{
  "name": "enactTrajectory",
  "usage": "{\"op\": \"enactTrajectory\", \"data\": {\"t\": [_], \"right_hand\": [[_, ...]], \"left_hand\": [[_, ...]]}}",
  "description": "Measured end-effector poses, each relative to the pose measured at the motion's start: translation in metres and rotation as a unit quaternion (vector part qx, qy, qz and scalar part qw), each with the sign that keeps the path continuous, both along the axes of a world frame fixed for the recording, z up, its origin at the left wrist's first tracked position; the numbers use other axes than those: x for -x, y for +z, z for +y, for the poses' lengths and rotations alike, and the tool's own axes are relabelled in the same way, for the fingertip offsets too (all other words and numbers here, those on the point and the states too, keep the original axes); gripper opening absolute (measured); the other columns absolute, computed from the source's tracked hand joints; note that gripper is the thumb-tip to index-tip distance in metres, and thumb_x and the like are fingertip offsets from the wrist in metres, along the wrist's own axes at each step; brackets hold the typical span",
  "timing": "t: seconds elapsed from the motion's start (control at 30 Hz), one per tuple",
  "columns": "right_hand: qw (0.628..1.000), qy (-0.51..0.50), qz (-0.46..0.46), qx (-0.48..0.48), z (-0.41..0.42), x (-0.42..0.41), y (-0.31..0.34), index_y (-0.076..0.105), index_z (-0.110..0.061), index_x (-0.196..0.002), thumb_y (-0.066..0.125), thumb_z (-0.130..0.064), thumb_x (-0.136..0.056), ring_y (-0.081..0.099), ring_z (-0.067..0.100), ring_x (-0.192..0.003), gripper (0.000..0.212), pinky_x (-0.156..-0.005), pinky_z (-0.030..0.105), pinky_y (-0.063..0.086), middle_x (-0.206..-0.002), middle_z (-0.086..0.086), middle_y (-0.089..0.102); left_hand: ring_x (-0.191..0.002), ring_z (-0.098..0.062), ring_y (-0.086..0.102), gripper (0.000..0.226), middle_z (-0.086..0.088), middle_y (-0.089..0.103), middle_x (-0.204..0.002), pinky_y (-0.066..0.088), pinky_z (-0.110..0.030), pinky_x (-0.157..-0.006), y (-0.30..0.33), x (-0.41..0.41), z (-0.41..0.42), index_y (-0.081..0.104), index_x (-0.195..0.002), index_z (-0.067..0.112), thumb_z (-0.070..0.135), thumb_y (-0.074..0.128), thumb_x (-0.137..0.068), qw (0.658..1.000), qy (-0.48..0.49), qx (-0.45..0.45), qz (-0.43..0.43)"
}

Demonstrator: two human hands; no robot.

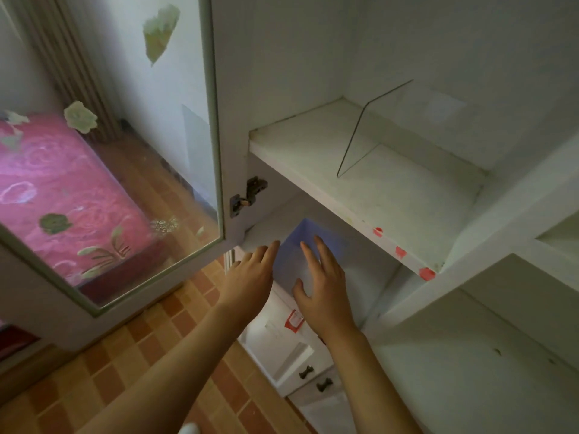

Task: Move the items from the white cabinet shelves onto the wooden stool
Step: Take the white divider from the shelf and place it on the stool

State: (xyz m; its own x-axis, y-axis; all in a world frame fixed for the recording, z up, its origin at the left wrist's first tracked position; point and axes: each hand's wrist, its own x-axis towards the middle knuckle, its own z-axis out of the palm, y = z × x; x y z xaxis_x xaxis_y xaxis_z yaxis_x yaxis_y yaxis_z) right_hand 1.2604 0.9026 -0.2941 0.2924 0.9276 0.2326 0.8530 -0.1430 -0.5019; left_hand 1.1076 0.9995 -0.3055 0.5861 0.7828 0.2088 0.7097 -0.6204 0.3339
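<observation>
Blue box point(308, 245) on the lower shelf point(369, 277), flanked by both open hands.

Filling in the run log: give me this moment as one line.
phase: reaching | left hand: open, beside blue box | right hand: open, over box front | box: on lower shelf | upper shelf: clear divider only

A red label point(295, 321) shows below, its print unreadable.
</observation>
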Motion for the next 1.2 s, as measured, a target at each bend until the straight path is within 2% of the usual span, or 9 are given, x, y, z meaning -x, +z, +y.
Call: {"op": "enactTrajectory", "data": {"t": [0.13, 0.27, 0.33, 0.53, 0.7, 0.93, 1.0, 1.07, 1.2], "right_hand": [[1.0, -0.011, -0.006, -0.008, 0.003, -0.006, -0.001, 0.032, -0.025, -0.164, 0.066, -0.021, -0.1, 0.022, 0.024, -0.159, 0.073, -0.123, 0.041, 0.032, -0.174, 0.0, 0.019], [0.999, -0.034, -0.033, -0.02, 0.007, -0.014, -0.003, 0.036, -0.024, -0.162, 0.068, -0.019, -0.099, 0.03, 0.026, -0.157, 0.071, -0.122, 0.042, 0.032, -0.172, 0.002, 0.025], [0.998, -0.049, -0.043, -0.009, 0.01, -0.015, -0.004, 0.037, -0.024, -0.161, 0.069, -0.019, -0.098, 0.034, 0.027, -0.155, 0.072, -0.12, 0.041, 0.034, -0.171, 0.005, 0.028], [0.997, -0.055, -0.041, 0.03, 0.013, -0.018, -0.008, 0.031, -0.023, -0.163, 0.068, -0.018, -0.099, 0.041, 0.025, -0.148, 0.073, -0.117, 0.043, 0.044, -0.162, 0.005, 0.04], [0.998, -0.063, -0.008, -0.031, 0.016, -0.009, -0.019, 0.042, -0.019, -0.156, 0.069, -0.008, -0.098, 0.051, 0.027, -0.135, 0.065, -0.104, 0.045, 0.056, -0.149, 0.009, 0.051], [0.99, -0.075, 0.022, -0.115, 0.009, -0.002, -0.025, 0.065, -0.008, -0.131, 0.057, -0.01, -0.101, 0.067, 0.026, -0.108, 0.032, -0.083, 0.037, 0.063, -0.122, 0.011, 0.069], [0.99, -0.079, 0.029, -0.116, 0.007, 0.001, -0.027, 0.068, -0.006, -0.124, 0.065, -0.005, -0.099, 0.068, 0.025, -0.102, 0.025, -0.081, 0.032, 0.061, -0.115, 0.011, 0.071], [0.99, -0.074, 0.033, -0.115, 0.004, 0.005, -0.027, 0.068, -0.006, -0.122, 0.067, -0.003, -0.098, 0.068, 0.024, -0.1, 0.024, -0.081, 0.025, 0.055, -0.113, 0.01, 0.071], [0.989, -0.055, 0.034, -0.134, -0.002, 0.017, -0.02, 0.069, -0.004, -0.12, 0.062, 0.003, -0.096, 0.067, 0.026, -0.099, 0.026, -0.076, 0.026, 0.052, -0.112, 0.011, 0.07]], "left_hand": [[-0.113, -0.024, 0.068, 0.065, -0.005, 0.058, -0.144, 0.059, -0.036, -0.09, -0.002, 0.009, -0.001, 0.027, -0.159, 0.026, 0.019, 0.06, -0.103, 1.0, 0.001, -0.002, -0.003], [-0.078, -0.022, 0.071, 0.055, -0.008, 0.067, -0.129, 0.06, -0.033, -0.061, -0.004, 0.024, 0.0, 0.038, -0.156, 0.022, 0.019, 0.058, -0.105, 0.999, 0.01, 0.025, -0.033], [-0.071, -0.021, 0.07, 0.055, -0.008, 0.07, -0.122, 0.056, -0.028, -0.055, -0.005, 0.03, -0.003, 0.043, -0.155, 0.02, 0.017, 0.061, -0.103, 0.999, 0.012, 0.028, -0.039], [-0.068, -0.019, 0.07, 0.057, -0.007, 0.073, -0.114, 0.061, -0.034, -0.054, -0.015, 0.042, -0.011, 0.045, -0.154, 0.018, 0.024, 0.059, -0.099, 0.998, 0.018, 0.024, -0.06], [-0.076, -0.023, 0.074, 0.051, -0.01, 0.072, -0.118, 0.063, -0.036, -0.059, -0.017, 0.044, -0.023, 0.047, -0.15, 0.017, 0.028, 0.05, -0.1, 0.997, 0.031, 0.008, -0.069], [-0.081, -0.026, 0.075, 0.046, -0.015, 0.074, -0.117, 0.063, -0.036, -0.064, -0.029, 0.063, -0.046, 0.053, -0.143, 0.013, 0.038, 0.038, -0.107, 0.994, 0.062, -0.001, -0.088], [-0.082, -0.028, 0.076, 0.039, -0.015, 0.073, -0.119, 0.059, -0.032, -0.064, -0.032, 0.065, -0.056, 0.052, -0.142, 0.014, 0.03, 0.051, -0.106, 0.993, 0.079, 0.002, -0.09], [-0.082, -0.03, 0.076, 0.05, -0.017, 0.073, -0.122, 0.055, -0.029, -0.063, -0.034, 0.064, -0.068, 0.051, -0.143, 0.013, 0.012, 0.069, -0.097, 0.991, 0.094, 0.008, -0.091], [-0.078, -0.033, 0.075, 0.061, -0.019, 0.072, -0.122, 0.058, -0.034, -0.059, -0.032, 0.073, -0.079, 0.042, -0.142, 0.017, 0.004, 0.074, -0.092, 0.988, 0.105, 0.004, -0.114]]}}
